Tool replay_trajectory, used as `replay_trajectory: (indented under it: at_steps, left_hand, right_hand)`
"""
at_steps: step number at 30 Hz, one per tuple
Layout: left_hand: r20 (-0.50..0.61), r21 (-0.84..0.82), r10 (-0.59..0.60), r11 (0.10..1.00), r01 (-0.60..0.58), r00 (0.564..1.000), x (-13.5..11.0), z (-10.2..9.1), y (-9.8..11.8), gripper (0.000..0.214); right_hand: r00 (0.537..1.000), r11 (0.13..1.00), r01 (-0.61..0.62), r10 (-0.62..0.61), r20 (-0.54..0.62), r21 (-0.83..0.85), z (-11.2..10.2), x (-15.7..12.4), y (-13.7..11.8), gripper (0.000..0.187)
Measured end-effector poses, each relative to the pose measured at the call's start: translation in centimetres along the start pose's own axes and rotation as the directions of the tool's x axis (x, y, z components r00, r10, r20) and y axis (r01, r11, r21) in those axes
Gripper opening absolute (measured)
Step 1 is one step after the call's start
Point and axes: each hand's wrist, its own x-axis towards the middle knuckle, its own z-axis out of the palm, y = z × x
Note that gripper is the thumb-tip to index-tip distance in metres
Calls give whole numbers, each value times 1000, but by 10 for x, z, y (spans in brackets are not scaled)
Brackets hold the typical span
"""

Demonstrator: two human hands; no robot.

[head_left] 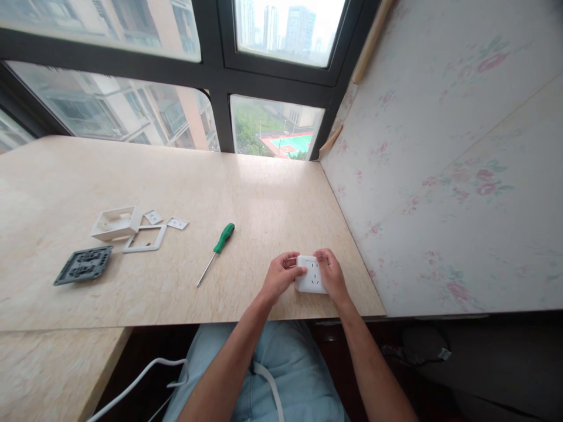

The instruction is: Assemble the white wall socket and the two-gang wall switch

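Left hand [280, 274] and right hand [331, 276], as I watch from my end, both grip one white socket [314, 276], pinching it from either side near the front edge of the table [268, 193]. Reading across from the left, I have a dark grey plate [83, 265] lying with its moulded side up, and just behind it a white box [109, 233] with its hollow showing. Close beside that box is a flat white frame [143, 248], then a small white plate [153, 217] behind the frame and a second small plate [178, 223] to its right. Next comes a green-handled screwdriver [223, 239], lying slantwise, well apart from the hands. Then the left thumb on the socket's face, the slots turned towards me, and the right hand around the far side; beyond it rises a flowered wall [422, 146]. I can't tell whether the socket rests on the table or is held just off it. I judge the step in hand to be steadying and working the socket by its edges; the next move calls, I think, for even pressure from both sides so it doesn't twist.
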Motion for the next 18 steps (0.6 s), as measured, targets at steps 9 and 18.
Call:
replay_trajectory:
  at_steps: [9,18]
  left_hand:
    - [-85,-23,23,999,-25,996,2,2,-2,47]
    - [-144,-42,78,996,-84,987,-1,6,-4,46]
  right_hand:
    - [996,980,-82,77,38,181,-4,-2,8,61]
    - [989,947,-120,88,118,299,-10,-2,9,54]
